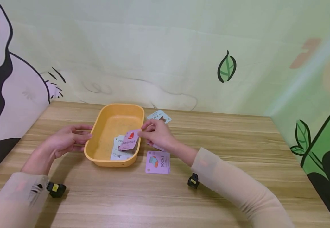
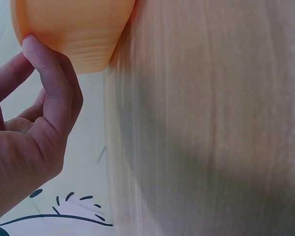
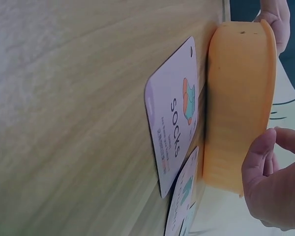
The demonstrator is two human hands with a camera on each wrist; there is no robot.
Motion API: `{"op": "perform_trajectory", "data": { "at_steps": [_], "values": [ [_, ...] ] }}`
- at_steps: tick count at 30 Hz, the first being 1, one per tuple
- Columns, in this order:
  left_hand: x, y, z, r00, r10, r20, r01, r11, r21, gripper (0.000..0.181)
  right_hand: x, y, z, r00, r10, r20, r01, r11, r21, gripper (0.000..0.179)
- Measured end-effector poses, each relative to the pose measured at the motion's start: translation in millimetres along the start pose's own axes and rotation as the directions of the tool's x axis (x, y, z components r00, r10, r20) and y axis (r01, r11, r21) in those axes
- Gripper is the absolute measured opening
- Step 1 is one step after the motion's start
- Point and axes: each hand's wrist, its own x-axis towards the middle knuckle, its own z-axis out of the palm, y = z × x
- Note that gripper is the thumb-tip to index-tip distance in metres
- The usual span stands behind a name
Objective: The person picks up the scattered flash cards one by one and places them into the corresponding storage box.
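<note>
A yellow-orange plastic tray (image 1: 96, 139) stands on the table with several word cards (image 1: 116, 152) in its near right part. At its left side my left hand (image 1: 72, 139) holds the rim with its fingertips, the thumb bent against the outer wall (image 2: 83, 34). My right hand (image 1: 159, 134), above the right rim, pinches a corner of the purple "pajamas" card (image 1: 129, 141), which slants over the other cards. In the right wrist view, thumb and finger of the right hand (image 3: 275, 182) meet at the rim, and the card is hidden.
A purple "socks" card (image 1: 157, 162) lies right of the tray. Another purple card (image 3: 182, 191) lies partly under the right hand. Farther back is a pale blue coconut card (image 1: 160, 115). A printed cloth wall (image 1: 182, 63) borders the wooden table (image 1: 239, 152).
</note>
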Motion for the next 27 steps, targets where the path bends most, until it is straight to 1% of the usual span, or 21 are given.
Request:
{"op": "perform_trajectory", "data": {
  "at_steps": [3, 8, 11, 14, 21, 23, 27],
  "values": [
    [-0.2, 0.1, 0.3, 1.000, 0.002, 0.000, -0.002, 1.000, 0.002, 0.067, 0.2, 2.0, -2.5, 1.000, -0.008, -0.017, 0.008, 1.000, -0.029, 0.021],
    [-0.5, -0.1, 0.9, 1.000, 0.004, -0.004, -0.004, 1.000, 0.008, 0.067, 0.6, 6.6, -12.6, 0.998, -0.024, -0.051, 0.017, 0.991, -0.134, 0.018],
    [-0.3, 0.0, 0.9, 1.000, 0.000, -0.005, 0.000, 1.000, 0.006, 0.068, 0.0, 11.1, -22.1, 0.999, -0.015, -0.049, 0.006, 0.983, -0.183, 0.019],
    [-0.2, 0.1, 0.5, 1.000, -0.003, -0.003, 0.003, 1.000, 0.002, 0.068, -2.1, 14.3, -31.5, 0.999, -0.006, -0.042, -0.004, 0.968, -0.253, 0.022],
    [-0.5, 0.3, 0.2, 1.000, -0.003, -0.003, 0.003, 1.000, -0.002, 0.068, -7.9, 20.9, -47.1, 0.999, 0.019, -0.035, -0.032, 0.916, -0.400, 0.039],
    [-0.5, 0.4, 0.4, 1.000, -0.004, -0.004, 0.004, 1.000, -0.004, 0.068, -9.2, 21.6, -49.9, 0.999, 0.020, -0.030, -0.031, 0.894, -0.448, 0.044],
    [-0.5, 0.5, 0.7, 1.000, -0.004, -0.003, 0.004, 1.000, -0.009, 0.067, -10.7, 24.5, -55.1, 1.000, 0.026, 0.002, -0.021, 0.833, -0.553, 0.055]
  ]
}}
